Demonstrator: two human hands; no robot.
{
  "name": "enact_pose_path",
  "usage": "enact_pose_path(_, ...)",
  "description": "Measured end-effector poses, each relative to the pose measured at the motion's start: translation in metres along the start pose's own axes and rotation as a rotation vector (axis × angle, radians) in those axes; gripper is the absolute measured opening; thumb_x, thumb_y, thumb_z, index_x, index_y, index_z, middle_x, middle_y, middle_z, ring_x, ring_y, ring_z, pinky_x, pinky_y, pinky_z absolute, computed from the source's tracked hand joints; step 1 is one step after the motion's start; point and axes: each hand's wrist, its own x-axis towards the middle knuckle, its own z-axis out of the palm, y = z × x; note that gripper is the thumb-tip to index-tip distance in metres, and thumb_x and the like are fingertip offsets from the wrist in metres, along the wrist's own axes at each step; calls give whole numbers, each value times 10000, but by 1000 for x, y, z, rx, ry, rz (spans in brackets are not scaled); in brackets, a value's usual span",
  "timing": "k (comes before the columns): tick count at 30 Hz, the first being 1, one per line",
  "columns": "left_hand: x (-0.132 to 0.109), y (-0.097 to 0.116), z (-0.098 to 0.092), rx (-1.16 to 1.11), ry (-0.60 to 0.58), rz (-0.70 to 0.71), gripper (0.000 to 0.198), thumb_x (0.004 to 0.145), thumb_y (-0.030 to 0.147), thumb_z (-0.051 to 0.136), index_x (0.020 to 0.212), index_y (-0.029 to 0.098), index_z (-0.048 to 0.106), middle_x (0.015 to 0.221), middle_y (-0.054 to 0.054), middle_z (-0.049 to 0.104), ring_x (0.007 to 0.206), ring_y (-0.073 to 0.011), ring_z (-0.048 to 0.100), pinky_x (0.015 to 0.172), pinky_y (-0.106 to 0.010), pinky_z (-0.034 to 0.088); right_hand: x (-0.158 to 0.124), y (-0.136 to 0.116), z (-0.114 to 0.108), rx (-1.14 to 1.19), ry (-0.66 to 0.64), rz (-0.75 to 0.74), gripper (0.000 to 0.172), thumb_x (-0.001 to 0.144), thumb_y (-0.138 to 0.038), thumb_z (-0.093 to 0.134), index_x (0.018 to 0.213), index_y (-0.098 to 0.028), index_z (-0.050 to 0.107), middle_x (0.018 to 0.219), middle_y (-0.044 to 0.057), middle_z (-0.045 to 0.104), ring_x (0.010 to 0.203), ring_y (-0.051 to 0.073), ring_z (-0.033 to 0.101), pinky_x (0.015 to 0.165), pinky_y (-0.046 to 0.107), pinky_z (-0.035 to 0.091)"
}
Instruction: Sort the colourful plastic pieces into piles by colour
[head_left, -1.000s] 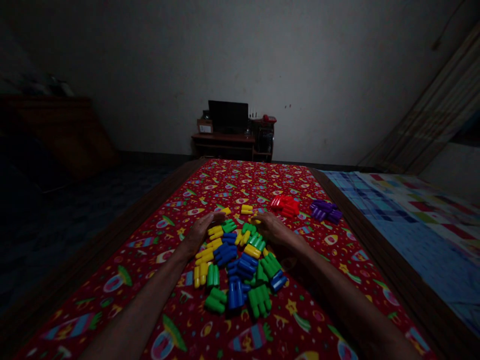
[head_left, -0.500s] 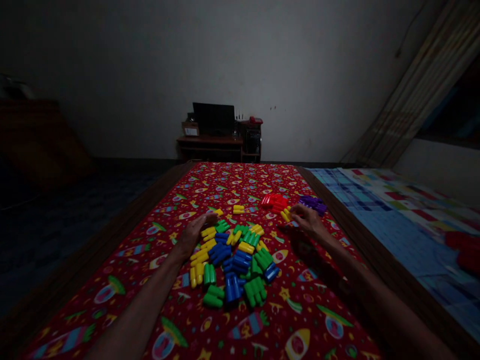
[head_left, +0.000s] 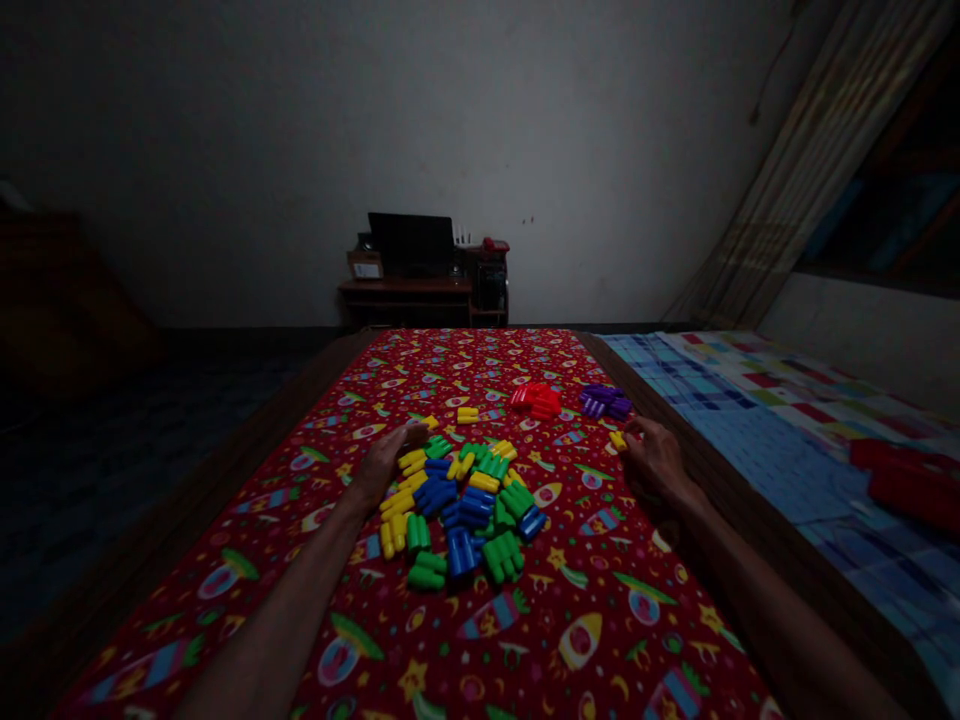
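My right hand (head_left: 656,458) is closed on a yellow toy block (head_left: 617,440), pinching it between thumb and fingers just in front of a cluster of purple blocks (head_left: 606,402). At the left edge of a mixed pile, my left hand (head_left: 384,465) rests low with its fingers stretched out, holding nothing that I can see. A yellow block (head_left: 429,423) lies at its fingertips. The pile has several blue blocks (head_left: 436,495), green blocks (head_left: 503,556) and yellow blocks (head_left: 393,535). Red blocks (head_left: 537,399) are grouped farther back, and a lone yellow block (head_left: 467,415) lies behind the pile.
A red patterned cloth (head_left: 570,600) covers the long surface under the blocks. To the right are a blue checked cloth (head_left: 720,430) and some red fabric (head_left: 911,485). A low desk (head_left: 405,292) with a dark monitor (head_left: 411,240) stands against the far wall.
My right hand has moved to the right with the yellow block, away from the red blocks and to the near side of the purple ones. My left hand stays by the pile. The view has shifted slightly.
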Motion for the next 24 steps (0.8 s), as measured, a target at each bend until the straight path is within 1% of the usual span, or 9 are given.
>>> enact_pose_path(2, 0, -1, -1, 3, -2, -1, 637, 677, 691, 637, 990, 142, 717, 1131, -160, 703, 1114, -344, 619, 996, -472, 453, -3, -27, 8, 121, -60, -91, 230, 787, -265, 475, 838, -167, 678, 844, 91, 711, 787, 218, 653, 730, 319, 474)
enact_pose_path(4, 0, -1, 0, 5, -1, 1, 637, 678, 690, 637, 993, 142, 718, 1124, -160, 706, 1109, -345, 622, 984, -469, 462, -5, -58, 22, 234, -202, -211, 239, 804, -232, 485, 917, -170, 687, 859, 81, 718, 778, 206, 659, 717, 307, 486)
enact_pose_path(8, -2, 1, 2, -12, 13, 5, 619, 663, 683, 653, 966, 147, 721, 1088, -154, 720, 1096, -350, 628, 964, -474, 474, -1, -113, 53, 294, -460, -515, 477, 717, -101, 559, 1184, -169, 625, 1113, 107, 681, 1020, 238, 617, 874, 351, 470)
enact_pose_path(10, -3, 3, 3, -10, 10, 7, 622, 652, 689, 656, 956, 150, 721, 1076, -152, 725, 1088, -349, 631, 963, -474, 474, 4, -129, 66, 275, -574, -618, 515, 674, -57, 570, 1169, -182, 636, 1125, 94, 675, 1051, 239, 597, 896, 346, 459)
enact_pose_path(13, -4, 4, 4, -13, 8, 4, 633, 642, 697, 655, 955, 151, 722, 1064, -152, 728, 1066, -346, 642, 956, -473, 477, 8, -133, 73, 233, -645, -645, 339, 710, -87, 593, 1021, -186, 688, 972, 64, 705, 899, 203, 625, 802, 293, 472)
enact_pose_path(15, -4, 5, 4, -16, 9, 2, 631, 640, 695, 657, 955, 153, 723, 1072, -150, 726, 1062, -344, 643, 959, -476, 474, 6, -125, 69, 202, -582, -578, 226, 777, -172, 608, 986, -169, 691, 899, 68, 703, 808, 188, 626, 732, 273, 467)
enact_pose_path(17, -4, 5, 5, -15, 9, 0, 635, 633, 695, 665, 961, 154, 722, 1088, -147, 722, 1073, -343, 638, 970, -478, 466, 1, -109, 59, 159, -454, -485, 241, 817, -247, 609, 1029, -158, 680, 923, 93, 702, 819, 201, 631, 726, 281, 463)
enact_pose_path(21, -2, 3, 3, -11, 1, 1, 665, 623, 707, 670, 980, 148, 719, 1125, -157, 706, 1107, -349, 622, 990, -473, 456, -6, -63, 30, 2, -163, -299, 283, 844, -289, 583, 1073, -142, 662, 1019, 148, 692, 942, 253, 625, 812, 340, 459)
enact_pose_path(24, 2, -2, 0, 10, -9, 7, 653, 649, 699, 652, 999, 151, 711, 1125, -152, 708, 1115, -342, 620, 999, -471, 452, -7, -31, 11, -150, -52, -167, 296, 857, -317, 559, 1068, -128, 647, 1007, 168, 689, 929, 266, 622, 790, 343, 454)
